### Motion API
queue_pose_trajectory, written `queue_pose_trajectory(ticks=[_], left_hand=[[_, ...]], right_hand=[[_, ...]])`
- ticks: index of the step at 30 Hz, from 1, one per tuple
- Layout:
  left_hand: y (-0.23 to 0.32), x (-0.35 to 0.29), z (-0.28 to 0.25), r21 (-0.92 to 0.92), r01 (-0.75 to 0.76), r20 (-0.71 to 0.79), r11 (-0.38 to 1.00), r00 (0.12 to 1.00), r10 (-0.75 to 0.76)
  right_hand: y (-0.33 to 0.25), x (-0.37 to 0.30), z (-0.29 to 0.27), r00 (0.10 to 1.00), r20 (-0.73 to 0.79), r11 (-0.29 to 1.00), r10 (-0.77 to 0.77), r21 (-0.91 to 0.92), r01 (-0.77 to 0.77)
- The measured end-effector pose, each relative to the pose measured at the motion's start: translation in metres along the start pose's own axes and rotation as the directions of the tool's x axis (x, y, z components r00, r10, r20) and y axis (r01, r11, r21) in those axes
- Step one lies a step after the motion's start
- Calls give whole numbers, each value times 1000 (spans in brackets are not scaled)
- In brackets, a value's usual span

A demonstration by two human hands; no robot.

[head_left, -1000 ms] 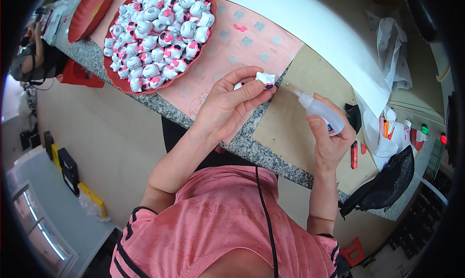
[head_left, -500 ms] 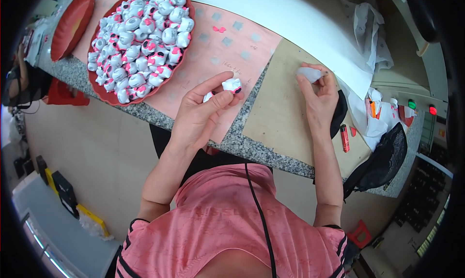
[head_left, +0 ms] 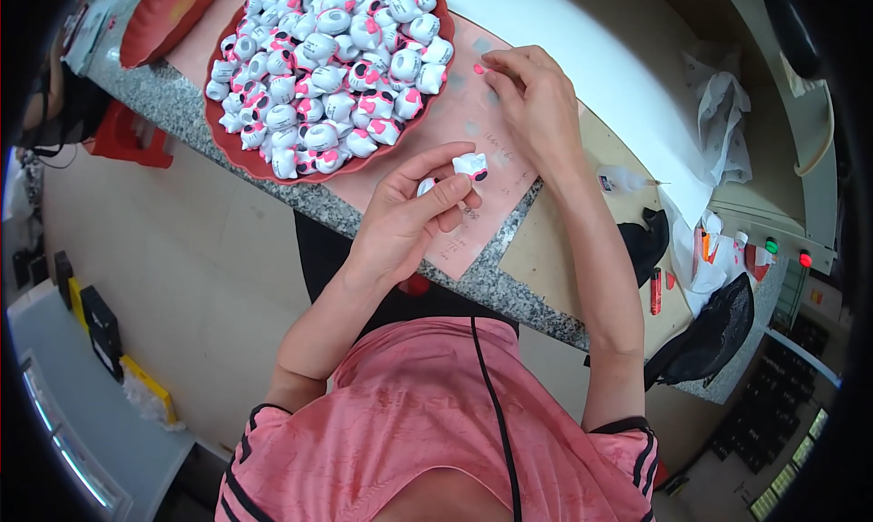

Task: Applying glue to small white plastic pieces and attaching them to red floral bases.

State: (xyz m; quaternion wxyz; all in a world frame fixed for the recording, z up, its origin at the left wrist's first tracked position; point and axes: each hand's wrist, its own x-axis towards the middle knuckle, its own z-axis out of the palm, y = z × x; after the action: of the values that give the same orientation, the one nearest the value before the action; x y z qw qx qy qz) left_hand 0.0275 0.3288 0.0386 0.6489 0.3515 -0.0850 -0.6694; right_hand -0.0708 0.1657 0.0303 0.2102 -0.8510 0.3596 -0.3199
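Speckled grey granite tops your bench (head_left: 523,306), with a pale floor (head_left: 218,276) off to its left and a long white sheet (head_left: 627,76) curving along its far side. Over the granite lie a pink paper (head_left: 452,260) with pale square marks and handwriting, and, to the right, a flat beige sheet (head_left: 536,258).

Your white figurine (head_left: 470,165) stands out at the fingertips of your left grip (head_left: 455,169), above the pink paper and just off the near right side of the heaped red tray (head_left: 216,133). Farther out, a small pink piece (head_left: 479,69) sits right at the fingertips of your right grip (head_left: 489,68).

Your figurine is small and smooth, white with a dark and pink patch low on one side. The tray has a scalloped rim and carries a pile of rounded white figurines (head_left: 318,85) with pink and black details. On the beige sheet you have a translucent bottle (head_left: 623,179) lying on its side, its thin tip pointing right, and nearer you a slim red lighter (head_left: 656,291). Crumpled black mesh (head_left: 709,340) lies by the right edge.

Your left thumb and fingers are clamped on the figurine, and a second white piece (head_left: 426,186) shows inside the curled fingers. Your right thumb and forefinger are bent close together at the pink piece; you cannot tell from this angle whether they pinch it.
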Motion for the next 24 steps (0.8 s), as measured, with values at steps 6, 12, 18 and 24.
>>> queue_pose_trajectory(ticks=[6,12,18,24], left_hand=[[-4,3,-1,30,-36,17,999,999,35],[-14,7,11,204,-155,-4,966,987,159],[-34,13,29,331,-215,2,919,974,227],[-47,15,28,482,-293,72,826,952,296]], right_hand=[[-10,-13,-12,990,106,993,89,69,-96],[-47,-64,-58,985,67,961,161,214,-172],[-45,-86,-75,993,27,979,118,164,-121],[-42,-97,-81,996,13,993,85,79,-85]])
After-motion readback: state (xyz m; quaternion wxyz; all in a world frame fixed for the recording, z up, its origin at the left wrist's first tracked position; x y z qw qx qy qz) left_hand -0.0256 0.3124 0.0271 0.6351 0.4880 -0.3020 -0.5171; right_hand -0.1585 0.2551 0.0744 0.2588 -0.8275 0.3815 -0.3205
